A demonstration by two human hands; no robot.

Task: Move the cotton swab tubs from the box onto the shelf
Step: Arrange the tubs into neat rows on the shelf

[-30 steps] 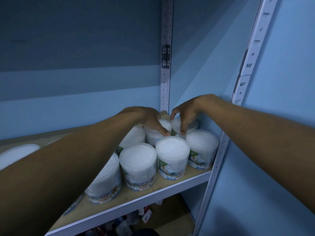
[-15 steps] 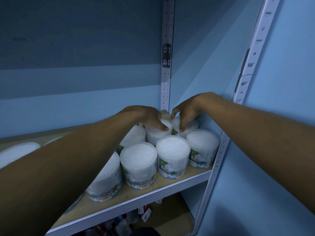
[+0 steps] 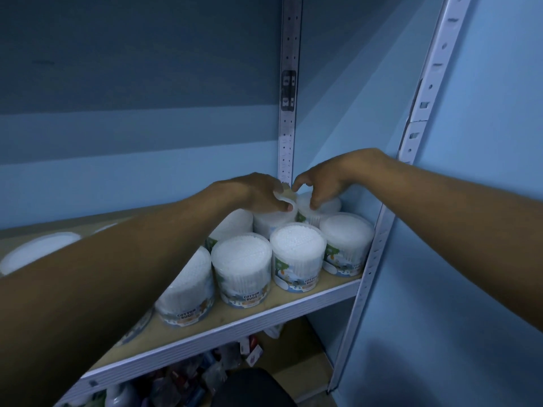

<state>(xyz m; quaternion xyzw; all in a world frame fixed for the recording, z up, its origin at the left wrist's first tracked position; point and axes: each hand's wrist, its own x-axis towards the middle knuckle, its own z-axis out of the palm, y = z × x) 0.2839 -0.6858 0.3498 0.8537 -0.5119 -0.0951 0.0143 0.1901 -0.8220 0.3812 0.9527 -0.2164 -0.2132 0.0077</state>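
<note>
Several round clear tubs of white cotton swabs stand on the wooden shelf [image 3: 338,284], packed into its right corner in two rows. Front row tubs [image 3: 296,254] [image 3: 242,265] show "COTTON BUDS" labels. My left hand [image 3: 252,193] reaches over them and grips the lid of the back middle tub [image 3: 269,226] from above. Beside it, my right hand [image 3: 326,182] has its fingertips down on the top of the back corner tub [image 3: 324,211]. The box is out of sight.
White slotted uprights stand at the back corner [image 3: 289,113] and the front right [image 3: 411,136]; blue walls close the back and right. Another tub's lid [image 3: 35,251] shows far left, behind my forearm. Below the shelf lie mixed packets [image 3: 188,377] and a dark round object [image 3: 252,386].
Both hands have stayed on the two back tubs and edged slightly further toward the corner. The front row has not moved.
</note>
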